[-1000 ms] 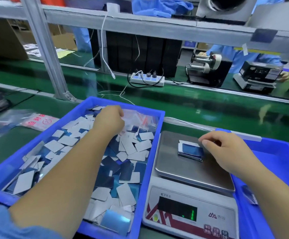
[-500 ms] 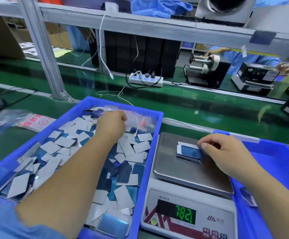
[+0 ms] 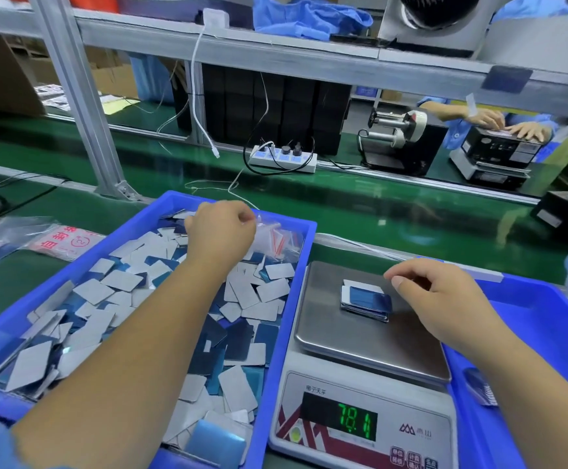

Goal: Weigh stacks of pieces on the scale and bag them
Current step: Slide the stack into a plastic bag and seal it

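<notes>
a green desk [image 3: 360, 211] is seen running from left to right, with a power strip [image 3: 282, 159] lying on its far side. at the near left, a blue bin [image 3: 289, 299] is filled with loose grey and blue pieces [image 3: 113, 289], and clear bags [image 3: 277, 236] are heaped in its far right corner. just right of the bin, a scale [image 3: 364, 401] is placed, its display reading 78.1. a second blue bin [image 3: 539, 319] is seen at the right of the scale. a small stack [image 3: 367, 301] of pieces is laid on the steel pan, near its middle. the left hand [image 3: 221, 231] is held over the far end of the left bin, its fingers curled at the bags; whether a bag is gripped cannot be told. the right hand [image 3: 441, 299] is held just right of the stack, fingers loosely curled, nothing seen within them.
</notes>
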Motion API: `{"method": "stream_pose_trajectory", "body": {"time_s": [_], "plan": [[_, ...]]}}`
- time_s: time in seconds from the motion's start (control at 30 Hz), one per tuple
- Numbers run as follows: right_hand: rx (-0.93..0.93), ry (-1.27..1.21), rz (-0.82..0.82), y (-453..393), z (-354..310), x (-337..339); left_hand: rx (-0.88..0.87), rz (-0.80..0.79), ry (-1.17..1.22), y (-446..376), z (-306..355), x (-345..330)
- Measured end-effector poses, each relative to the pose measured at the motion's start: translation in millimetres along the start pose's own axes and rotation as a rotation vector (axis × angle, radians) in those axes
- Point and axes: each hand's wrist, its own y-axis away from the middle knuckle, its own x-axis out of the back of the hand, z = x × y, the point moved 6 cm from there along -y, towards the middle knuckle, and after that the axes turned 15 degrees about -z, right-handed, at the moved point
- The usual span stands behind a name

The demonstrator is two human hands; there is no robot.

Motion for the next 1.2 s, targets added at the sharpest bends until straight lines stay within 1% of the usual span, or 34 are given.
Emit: {"method": "stream_pose_trajectory", "body": {"time_s": [0.07,0.1,0.13,0.2,0.23,0.27,0.33,0.43,0.5,0.57,0.63,0.67,0.73,0.77,0.83,0.9,1.0,1.2], "plan": [[0.009,-0.054,0.034,2,-2,3,-0.039,-0.028,0.098,6,18,11],[0.015,-0.087,0.053,3,-3,4,-0.059,-0.075,0.23,9,27,14],[0.026,-0.137,0.073,4,-5,5,-0.084,-0.163,0.4,14,37,13],[0.066,-0.331,0.093,6,-9,7,-0.146,-0.431,0.708,31,65,4],[0.095,-0.463,0.076,6,-11,5,-0.187,-0.558,0.775,41,80,-3],[0.12,-0.592,0.04,6,-14,3,-0.234,-0.649,0.795,50,94,-9],[0.155,-0.777,-0.028,6,-19,-2,-0.311,-0.756,0.814,67,115,-22],[0.154,-0.857,-0.072,6,-19,-6,-0.332,-0.879,0.934,80,131,-37],[0.155,-0.854,-0.112,6,-17,-6,-0.334,-0.9,1.004,82,132,-41],[0.171,-0.858,-0.146,6,-17,-6,-0.307,-0.859,1.096,79,128,-44],[0.168,-0.866,-0.129,6,-15,-4,-0.266,-0.817,1.25,76,122,-46],[0.172,-0.881,-0.111,6,-16,-3,-0.244,-0.823,1.328,75,120,-47],[0.195,-0.932,-0.06,6,-17,0,-0.233,-0.91,1.412,80,119,-52],[0.199,-0.96,-0.035,5,-17,1,-0.257,-0.954,1.402,83,121,-53],[0.192,-1.004,-0.013,5,-18,0,-0.336,-0.965,1.288,87,125,-56],[0.18,-1.001,-0.017,5,-19,-2,-0.381,-0.895,1.151,89,127,-58],[0.163,-0.959,-0.028,4,-20,-6,-0.426,-0.829,1.07,88,128,-60],[0.185,-0.866,-0.056,5,-21,-9,-0.432,-0.86,0.957,83,120,-57]]}}
